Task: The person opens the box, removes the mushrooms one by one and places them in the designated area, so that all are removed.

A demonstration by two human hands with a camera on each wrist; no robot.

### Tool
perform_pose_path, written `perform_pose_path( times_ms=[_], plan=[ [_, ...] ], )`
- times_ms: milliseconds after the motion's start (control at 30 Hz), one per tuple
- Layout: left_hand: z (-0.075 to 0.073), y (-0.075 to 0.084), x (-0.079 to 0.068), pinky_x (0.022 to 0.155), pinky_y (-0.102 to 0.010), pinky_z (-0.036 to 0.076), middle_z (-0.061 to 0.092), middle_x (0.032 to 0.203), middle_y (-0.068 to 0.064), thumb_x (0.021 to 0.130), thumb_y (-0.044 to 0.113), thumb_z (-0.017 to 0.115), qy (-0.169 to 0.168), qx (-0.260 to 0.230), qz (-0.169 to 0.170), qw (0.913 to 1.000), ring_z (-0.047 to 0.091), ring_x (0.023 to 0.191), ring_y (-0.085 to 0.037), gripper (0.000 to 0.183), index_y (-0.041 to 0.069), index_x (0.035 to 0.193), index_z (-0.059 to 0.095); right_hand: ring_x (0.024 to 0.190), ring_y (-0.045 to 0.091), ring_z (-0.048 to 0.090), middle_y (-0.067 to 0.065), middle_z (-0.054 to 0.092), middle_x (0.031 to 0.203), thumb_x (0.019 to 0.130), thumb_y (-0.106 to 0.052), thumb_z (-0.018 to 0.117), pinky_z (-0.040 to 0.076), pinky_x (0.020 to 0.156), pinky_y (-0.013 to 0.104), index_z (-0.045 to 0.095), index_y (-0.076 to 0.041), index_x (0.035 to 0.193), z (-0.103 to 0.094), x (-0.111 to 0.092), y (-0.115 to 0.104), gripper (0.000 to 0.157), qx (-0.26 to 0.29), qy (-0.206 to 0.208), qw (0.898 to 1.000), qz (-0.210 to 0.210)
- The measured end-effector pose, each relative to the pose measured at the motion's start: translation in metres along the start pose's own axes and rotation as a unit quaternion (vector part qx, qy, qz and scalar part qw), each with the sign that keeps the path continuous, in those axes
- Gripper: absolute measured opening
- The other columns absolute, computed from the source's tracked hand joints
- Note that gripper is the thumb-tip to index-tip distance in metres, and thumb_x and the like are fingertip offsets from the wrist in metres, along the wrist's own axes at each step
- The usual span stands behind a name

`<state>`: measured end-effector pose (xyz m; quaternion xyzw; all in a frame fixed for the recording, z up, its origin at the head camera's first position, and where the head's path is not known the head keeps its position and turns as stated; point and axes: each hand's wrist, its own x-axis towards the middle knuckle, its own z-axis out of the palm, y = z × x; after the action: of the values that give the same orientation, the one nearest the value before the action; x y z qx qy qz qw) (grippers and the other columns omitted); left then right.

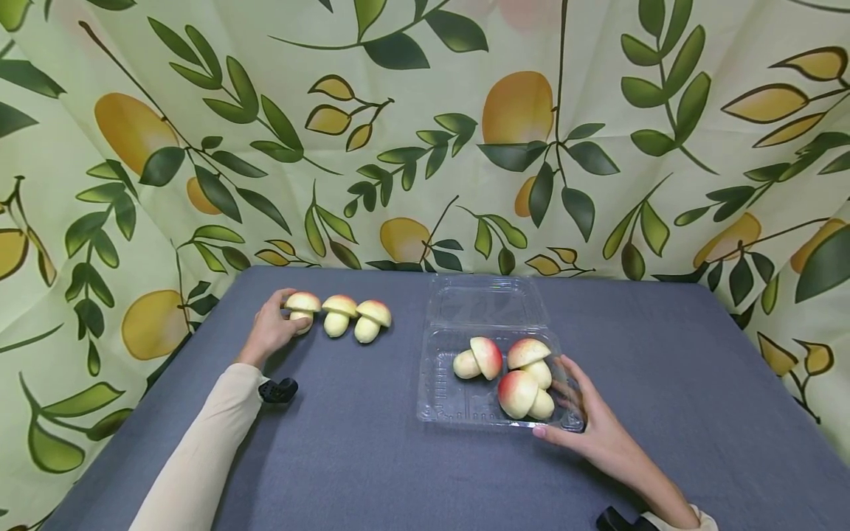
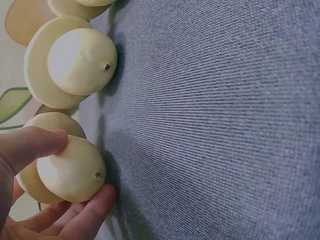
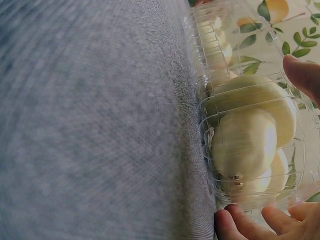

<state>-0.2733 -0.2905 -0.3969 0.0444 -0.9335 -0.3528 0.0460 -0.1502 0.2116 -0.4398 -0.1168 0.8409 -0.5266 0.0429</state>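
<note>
At the left end of a row of toy mushrooms, my left hand [image 1: 271,330] grips one toy mushroom [image 1: 303,304]. Its thumb lies on the pale stem [image 2: 73,170] and its fingers curve round the other side. Two more mushrooms [image 1: 339,316] [image 1: 372,321] stand close to its right, with pale stems and red-tinged caps. An open clear plastic clamshell box [image 1: 434,402] holds three mushrooms [image 1: 519,394], lying tilted. My right hand [image 1: 598,424] holds the box by its front right corner, thumb at the front rim and fingers along the right wall.
The box's clear lid [image 1: 488,302] lies folded back toward the rear of the table. A grey-blue cloth [image 1: 358,457] covers the table. Behind it hangs a curtain [image 1: 425,184] printed with leaves and fruit.
</note>
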Motion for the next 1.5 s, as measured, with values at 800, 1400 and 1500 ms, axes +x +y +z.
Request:
perform_pose_path(
  times_ms=[800, 1400, 1500],
  plan=[
    [0.0008, -0.0027, -0.0004, 0.086, -0.041, 0.049, 0.046, 0.14, -0.032, 0.092, 0.016, 0.068, -0.015, -0.008, -0.003, 0.9998, 0.058, 0.118, -0.046, 0.071, 0.003, 0.152, 0.031, 0.139, 0.049, 0.038, 0.023, 0.016, 0.162, 0.082, -0.02, 0.082, 0.037, 0.094, 0.006, 0.004, -0.012, 0.159, 0.0003, -0.0001, -0.0014, 0.109, 0.001, 0.001, 1.0, -0.007],
    [0.0014, -0.0029, -0.0028, 0.084, -0.043, 0.052, 0.044, 0.136, -0.034, 0.092, 0.01, 0.067, -0.013, -0.009, 0.009, 0.9998, 0.058, 0.116, -0.05, 0.067, 0.002, 0.151, 0.034, 0.139, 0.049, 0.038, 0.023, 0.016, 0.162, 0.083, -0.022, 0.082, 0.038, 0.094, 0.007, 0.004, -0.012, 0.159, -0.0003, -0.0001, -0.0005, 0.11, -0.003, 0.001, 1.0, 0.0],
    [0.0026, -0.0031, -0.002, 0.084, -0.041, 0.051, 0.042, 0.138, -0.032, 0.092, 0.007, 0.065, -0.015, -0.016, 0.01, 0.9997, 0.058, 0.117, -0.05, 0.067, 0.003, 0.151, 0.034, 0.139, 0.048, 0.039, 0.022, 0.017, 0.163, 0.082, -0.024, 0.082, 0.038, 0.095, 0.006, 0.004, -0.012, 0.159, 0.0006, -0.0005, 0.0004, 0.11, -0.006, 0.001, 1.0, 0.005]
  ],
)
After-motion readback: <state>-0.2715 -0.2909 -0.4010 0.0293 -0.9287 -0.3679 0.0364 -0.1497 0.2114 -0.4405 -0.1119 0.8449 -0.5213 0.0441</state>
